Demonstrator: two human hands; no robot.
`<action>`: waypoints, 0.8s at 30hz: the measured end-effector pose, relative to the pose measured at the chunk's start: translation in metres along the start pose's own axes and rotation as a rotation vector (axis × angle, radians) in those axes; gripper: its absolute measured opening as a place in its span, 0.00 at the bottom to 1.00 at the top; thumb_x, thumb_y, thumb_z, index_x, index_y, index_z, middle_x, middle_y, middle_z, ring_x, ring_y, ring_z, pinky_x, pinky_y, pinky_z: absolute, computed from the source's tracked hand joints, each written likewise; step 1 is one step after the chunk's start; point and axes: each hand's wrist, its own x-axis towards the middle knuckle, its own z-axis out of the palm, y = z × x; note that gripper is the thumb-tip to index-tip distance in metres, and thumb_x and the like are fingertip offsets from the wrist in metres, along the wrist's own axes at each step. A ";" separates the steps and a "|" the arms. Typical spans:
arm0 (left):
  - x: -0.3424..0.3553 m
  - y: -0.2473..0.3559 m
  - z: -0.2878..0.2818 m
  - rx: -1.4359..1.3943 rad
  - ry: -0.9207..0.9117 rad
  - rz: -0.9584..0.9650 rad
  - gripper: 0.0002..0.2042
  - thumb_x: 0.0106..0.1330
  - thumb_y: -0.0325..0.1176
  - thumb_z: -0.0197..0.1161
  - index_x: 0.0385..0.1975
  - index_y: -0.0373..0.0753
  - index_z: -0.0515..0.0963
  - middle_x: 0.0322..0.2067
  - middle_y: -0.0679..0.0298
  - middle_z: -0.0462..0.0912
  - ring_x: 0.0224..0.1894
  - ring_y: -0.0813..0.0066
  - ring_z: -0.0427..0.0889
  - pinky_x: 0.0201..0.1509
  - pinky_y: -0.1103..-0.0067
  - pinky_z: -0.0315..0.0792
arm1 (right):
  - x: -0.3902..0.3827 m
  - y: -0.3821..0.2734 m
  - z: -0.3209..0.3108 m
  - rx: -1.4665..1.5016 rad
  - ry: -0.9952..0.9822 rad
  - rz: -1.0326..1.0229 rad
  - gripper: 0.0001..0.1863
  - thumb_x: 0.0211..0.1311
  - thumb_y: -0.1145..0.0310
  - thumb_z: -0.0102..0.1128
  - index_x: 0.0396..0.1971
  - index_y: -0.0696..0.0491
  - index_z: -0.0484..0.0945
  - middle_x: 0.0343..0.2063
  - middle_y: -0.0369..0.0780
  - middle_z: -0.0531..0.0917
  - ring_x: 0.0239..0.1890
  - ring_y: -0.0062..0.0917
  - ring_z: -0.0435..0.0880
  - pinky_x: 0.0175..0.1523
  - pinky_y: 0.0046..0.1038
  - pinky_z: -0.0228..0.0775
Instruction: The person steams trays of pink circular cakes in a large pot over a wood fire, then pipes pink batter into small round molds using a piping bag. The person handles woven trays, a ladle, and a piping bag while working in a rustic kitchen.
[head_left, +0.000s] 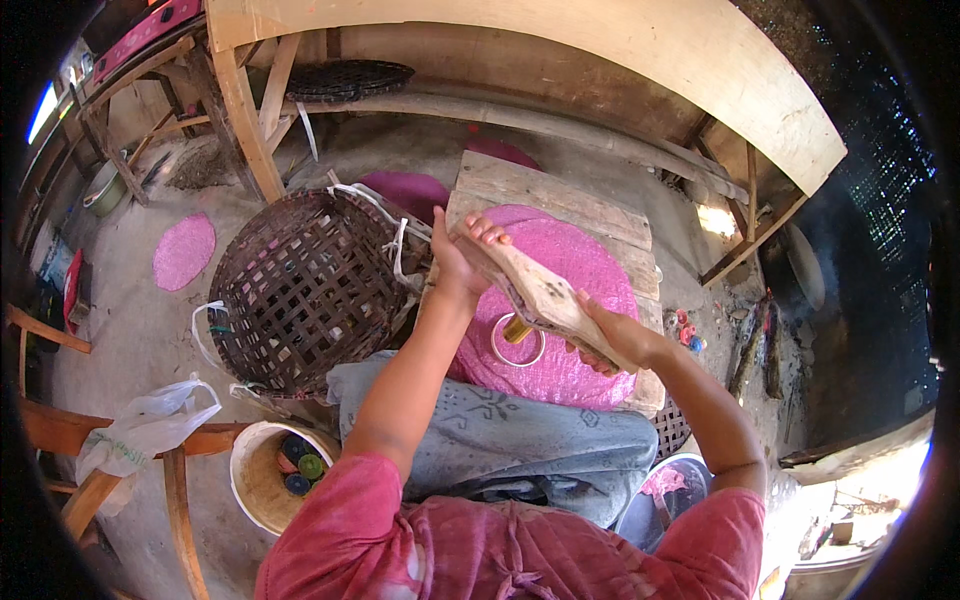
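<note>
My left hand [462, 258] grips the upper left end of a thick, pale wooden board [545, 288], and my right hand [612, 335] is closed round its lower right end. The board is tilted, with a darker layer along its underside. Beneath it, a round pink sheet [595, 255] covers much of a low plank table [550, 190]. A thin whitish ring [499, 359] lies on the sheet below the board. Within the ring's outline shows a short gold-brown cylinder [517, 328], partly hidden by the board. Whether the cylinder touches the board I cannot tell.
To the left stands a large dark woven basket [300, 290] with white straps. Nearer me are a pale bucket [240, 470] holding several round lids and a plastic bag [150, 430]. A basin [640, 515] is by my right side. A long wooden bench [560, 20] spans the back.
</note>
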 end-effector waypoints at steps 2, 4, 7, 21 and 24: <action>-0.004 0.003 -0.014 -0.008 0.045 0.019 0.23 0.64 0.59 0.44 0.18 0.47 0.65 0.14 0.73 0.62 0.19 0.77 0.64 0.34 0.76 0.63 | 0.008 0.004 0.008 -0.080 0.022 -0.046 0.42 0.60 0.29 0.20 0.28 0.53 0.72 0.15 0.32 0.69 0.15 0.17 0.66 0.19 0.22 0.61; -0.002 0.008 -0.022 0.001 0.004 -0.004 0.23 0.64 0.59 0.44 0.17 0.47 0.65 0.13 0.74 0.62 0.19 0.78 0.64 0.34 0.76 0.63 | 0.015 0.008 0.014 -0.100 0.046 -0.073 0.42 0.60 0.29 0.20 0.27 0.54 0.72 0.14 0.33 0.68 0.14 0.18 0.66 0.19 0.23 0.60; 0.006 0.012 -0.032 -0.012 -0.054 -0.029 0.24 0.63 0.61 0.44 0.17 0.48 0.65 0.13 0.73 0.62 0.19 0.77 0.64 0.34 0.76 0.63 | 0.020 0.009 0.017 -0.134 0.126 -0.149 0.41 0.61 0.31 0.21 0.25 0.55 0.72 0.12 0.34 0.68 0.12 0.20 0.66 0.18 0.25 0.61; 0.003 -0.032 -0.042 -0.091 0.140 -0.054 0.24 0.63 0.60 0.38 0.15 0.48 0.61 0.11 0.71 0.59 0.14 0.76 0.61 0.28 0.74 0.62 | -0.004 0.027 0.000 -0.268 0.306 -0.068 0.40 0.63 0.34 0.27 0.20 0.58 0.72 0.10 0.37 0.69 0.11 0.22 0.68 0.16 0.27 0.61; -0.007 -0.028 -0.029 -0.028 0.287 -0.067 0.24 0.64 0.60 0.37 0.15 0.48 0.59 0.11 0.71 0.57 0.13 0.75 0.59 0.26 0.74 0.60 | -0.003 0.038 0.012 -0.200 0.294 -0.060 0.40 0.63 0.34 0.27 0.19 0.59 0.72 0.10 0.38 0.69 0.10 0.22 0.68 0.16 0.27 0.61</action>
